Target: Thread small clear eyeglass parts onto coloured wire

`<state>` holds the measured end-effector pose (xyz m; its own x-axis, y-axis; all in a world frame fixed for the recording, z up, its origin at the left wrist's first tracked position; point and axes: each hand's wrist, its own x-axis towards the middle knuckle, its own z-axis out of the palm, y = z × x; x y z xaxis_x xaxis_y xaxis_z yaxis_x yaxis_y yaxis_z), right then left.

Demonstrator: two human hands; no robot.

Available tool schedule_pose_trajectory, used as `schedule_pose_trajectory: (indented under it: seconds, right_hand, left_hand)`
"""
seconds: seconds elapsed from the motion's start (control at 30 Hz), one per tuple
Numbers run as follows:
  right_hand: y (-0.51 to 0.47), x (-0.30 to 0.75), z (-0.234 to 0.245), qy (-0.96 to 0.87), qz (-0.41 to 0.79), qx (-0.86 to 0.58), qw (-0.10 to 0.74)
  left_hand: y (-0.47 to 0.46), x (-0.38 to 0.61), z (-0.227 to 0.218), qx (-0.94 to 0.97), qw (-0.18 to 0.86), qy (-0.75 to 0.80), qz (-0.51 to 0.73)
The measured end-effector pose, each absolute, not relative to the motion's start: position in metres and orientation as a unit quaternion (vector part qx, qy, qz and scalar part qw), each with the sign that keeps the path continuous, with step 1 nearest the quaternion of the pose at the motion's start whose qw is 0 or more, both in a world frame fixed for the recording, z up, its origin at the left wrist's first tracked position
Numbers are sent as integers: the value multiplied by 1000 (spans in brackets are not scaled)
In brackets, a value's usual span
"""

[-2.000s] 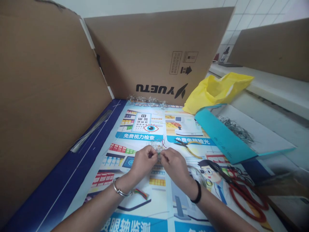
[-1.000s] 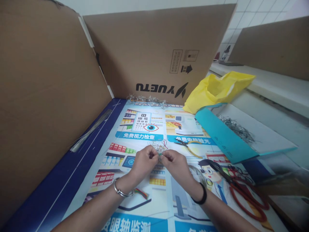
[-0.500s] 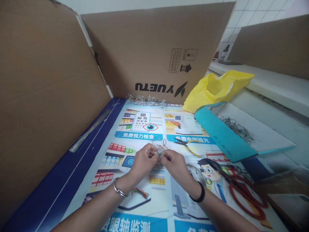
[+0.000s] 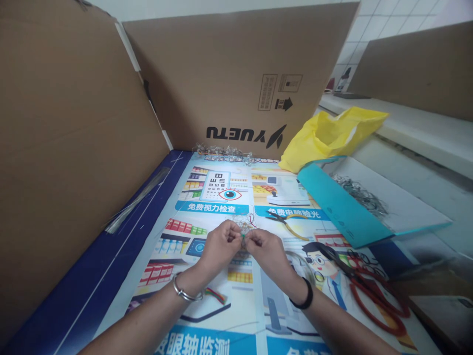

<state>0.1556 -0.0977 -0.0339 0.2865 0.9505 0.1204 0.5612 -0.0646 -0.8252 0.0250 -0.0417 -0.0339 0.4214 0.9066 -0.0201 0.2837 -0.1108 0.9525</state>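
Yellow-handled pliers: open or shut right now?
Open: the pliers lie with yellow handles spread and dark tips apart. The left hand and right hand are off them, pinched at the fine wirework.

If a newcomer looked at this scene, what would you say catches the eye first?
Probably the yellow bag, bright on the right, just beyond the teal box. Next might come the red-handled scissors, lying at the lower right. At the centre, the left hand and right hand pinch close together at a fine wire tangle.
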Motion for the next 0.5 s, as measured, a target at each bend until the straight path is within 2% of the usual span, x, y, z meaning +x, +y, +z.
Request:
schedule_pose_trajectory:
  seconds: [0.5]
  right_hand:
    - [-96,154,-26,-491,310,-695,424]
  left_hand:
    - [-44,26,-31,700,469,446,301]
